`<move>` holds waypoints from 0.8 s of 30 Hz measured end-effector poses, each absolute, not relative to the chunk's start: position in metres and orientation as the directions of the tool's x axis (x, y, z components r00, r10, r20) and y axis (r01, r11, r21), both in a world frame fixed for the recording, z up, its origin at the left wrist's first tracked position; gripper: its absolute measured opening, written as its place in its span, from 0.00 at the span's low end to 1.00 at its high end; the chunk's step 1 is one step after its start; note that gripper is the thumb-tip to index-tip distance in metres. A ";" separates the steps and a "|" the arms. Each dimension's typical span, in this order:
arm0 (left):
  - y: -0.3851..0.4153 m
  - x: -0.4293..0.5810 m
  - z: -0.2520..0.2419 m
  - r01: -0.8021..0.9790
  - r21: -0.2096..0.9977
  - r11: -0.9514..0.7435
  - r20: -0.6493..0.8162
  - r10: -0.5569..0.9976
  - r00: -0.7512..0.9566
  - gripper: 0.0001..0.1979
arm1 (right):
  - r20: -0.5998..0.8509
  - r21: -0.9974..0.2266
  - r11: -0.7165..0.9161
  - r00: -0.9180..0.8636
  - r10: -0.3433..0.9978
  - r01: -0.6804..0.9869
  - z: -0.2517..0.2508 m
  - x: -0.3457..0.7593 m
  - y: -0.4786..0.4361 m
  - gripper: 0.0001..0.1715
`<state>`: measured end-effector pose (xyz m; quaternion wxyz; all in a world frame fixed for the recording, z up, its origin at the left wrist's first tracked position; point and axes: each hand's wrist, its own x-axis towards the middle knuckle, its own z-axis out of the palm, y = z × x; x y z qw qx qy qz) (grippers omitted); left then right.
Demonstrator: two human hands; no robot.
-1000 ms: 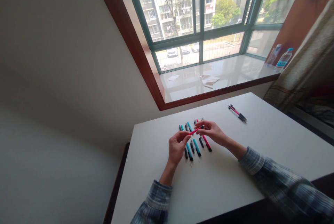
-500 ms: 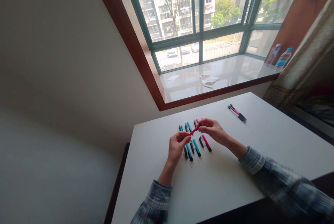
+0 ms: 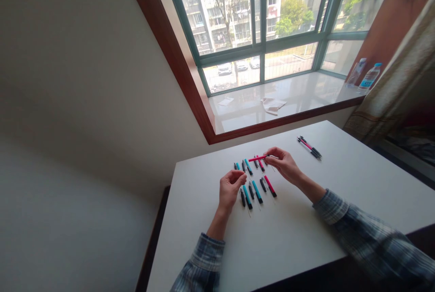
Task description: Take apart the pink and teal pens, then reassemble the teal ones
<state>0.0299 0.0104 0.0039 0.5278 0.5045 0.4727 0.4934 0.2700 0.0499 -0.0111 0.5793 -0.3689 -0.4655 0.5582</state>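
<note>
My right hand (image 3: 282,163) pinches a red pen barrel (image 3: 254,159) by its right end; the barrel points left above the pen parts on the table. My left hand (image 3: 233,187) is closed in a pinch, apart from the barrel, and whether something small sits between its fingertips I cannot tell. Around and below the hands lie teal pen barrels (image 3: 257,192) with black grips, a red barrel (image 3: 270,186) and several black pen pieces (image 3: 251,191). Thin refills (image 3: 249,211) show at the near row. The left hand covers some parts.
Several whole pens (image 3: 309,148), red and black, lie at the far right of the white table (image 3: 288,237). Beyond the table, a window sill (image 3: 238,117) carries a crumpled cloth (image 3: 273,105) and two plastic bottles (image 3: 370,76). A curtain (image 3: 387,88) hangs at the right.
My hands have drawn apart. The left hand has let go of the red barrel, which has moved up and right with the right hand and now lies closer to level.
</note>
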 end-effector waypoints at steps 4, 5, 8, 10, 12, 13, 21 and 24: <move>0.011 0.030 0.003 -0.028 1.000 -0.008 0.010 0.999 0.044 0.16 | 0.136 -0.980 0.161 0.201 0.970 -0.114 -0.029 0.294 0.066 0.20; 0.011 0.030 0.004 -0.021 1.000 -0.010 0.011 0.999 0.041 0.15 | 0.139 -0.989 0.147 0.248 0.959 -0.012 -0.033 0.300 0.069 0.19; 0.010 0.031 0.004 -0.003 1.000 -0.015 0.015 0.999 0.036 0.15 | 0.189 -0.936 0.084 0.285 0.940 0.342 -0.043 0.313 0.072 0.11; 0.010 0.031 0.005 0.004 1.000 -0.022 0.022 0.999 0.042 0.15 | 0.222 -0.882 0.074 0.271 0.937 0.466 -0.046 0.316 0.070 0.08; 0.010 0.030 0.004 0.010 0.999 -0.031 0.031 0.998 0.051 0.15 | 0.255 -0.826 0.078 0.246 0.935 0.558 -0.047 0.315 0.065 0.06; 0.010 0.030 0.004 0.012 0.999 -0.036 0.035 0.998 0.052 0.15 | 0.267 -0.789 0.075 0.230 0.936 0.610 -0.048 0.314 0.062 0.06; 0.008 0.029 0.006 0.028 0.998 -0.054 0.052 0.997 0.064 0.15 | 0.285 -0.710 0.110 0.140 0.948 0.695 -0.051 0.305 0.052 0.09; 0.009 0.029 0.006 0.033 0.998 -0.052 0.050 0.997 0.064 0.15 | 0.283 -0.714 0.123 0.124 0.951 0.690 -0.051 0.304 0.053 0.12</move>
